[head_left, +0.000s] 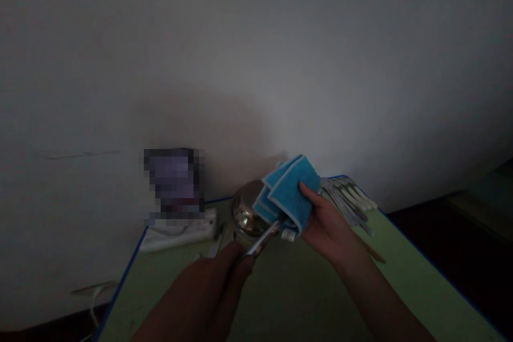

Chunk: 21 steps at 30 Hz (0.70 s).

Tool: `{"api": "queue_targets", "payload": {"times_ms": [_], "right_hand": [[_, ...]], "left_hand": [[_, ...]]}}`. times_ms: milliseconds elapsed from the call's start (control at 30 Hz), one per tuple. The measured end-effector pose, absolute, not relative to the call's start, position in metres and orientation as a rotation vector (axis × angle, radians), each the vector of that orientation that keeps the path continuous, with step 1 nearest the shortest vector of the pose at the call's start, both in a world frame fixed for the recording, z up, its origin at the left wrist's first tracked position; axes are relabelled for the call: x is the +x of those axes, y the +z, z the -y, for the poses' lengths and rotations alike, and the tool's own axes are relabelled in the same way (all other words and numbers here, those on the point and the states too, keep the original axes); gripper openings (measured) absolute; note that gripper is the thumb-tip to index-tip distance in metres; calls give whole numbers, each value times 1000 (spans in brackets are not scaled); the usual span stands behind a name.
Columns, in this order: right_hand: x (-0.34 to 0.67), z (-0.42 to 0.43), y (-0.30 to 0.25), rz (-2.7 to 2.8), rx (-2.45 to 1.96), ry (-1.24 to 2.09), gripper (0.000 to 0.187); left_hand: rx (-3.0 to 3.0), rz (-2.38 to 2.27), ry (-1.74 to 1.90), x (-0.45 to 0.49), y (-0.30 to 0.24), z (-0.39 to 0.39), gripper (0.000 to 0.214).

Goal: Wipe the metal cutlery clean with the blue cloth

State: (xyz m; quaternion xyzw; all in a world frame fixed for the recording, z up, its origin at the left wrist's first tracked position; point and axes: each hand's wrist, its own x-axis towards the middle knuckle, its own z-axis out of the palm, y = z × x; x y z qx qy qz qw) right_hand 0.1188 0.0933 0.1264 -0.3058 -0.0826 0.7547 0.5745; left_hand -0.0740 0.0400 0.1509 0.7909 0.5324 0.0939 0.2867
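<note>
My left hand (216,283) is closed round the handle of a shiny metal utensil (261,243), which points up and right into a folded blue cloth (289,196). The utensil's far end is hidden inside the cloth, so I cannot tell what kind it is. My right hand (326,224) grips the blue cloth, thumb on top, and wraps it round that end. Both hands are held above a green table (401,278), in dim light.
A shiny metal bowl (244,214) stands on the table behind the cloth. Several pieces of cutlery (350,200) lie at the back right. A white power strip (180,230) lies at the back left by the wall. The table has a blue edge.
</note>
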Motion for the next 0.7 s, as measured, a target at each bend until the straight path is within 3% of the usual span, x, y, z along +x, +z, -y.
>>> {"api": "queue_targets", "payload": {"times_ms": [433, 700], "right_hand": [[129, -99, 128, 83, -636, 1577, 25], [125, -84, 144, 55, -563, 1701, 32]], "left_hand": [[2142, -1331, 518, -54, 147, -37, 24], [2318, -925, 354, -54, 162, -26, 12]]}}
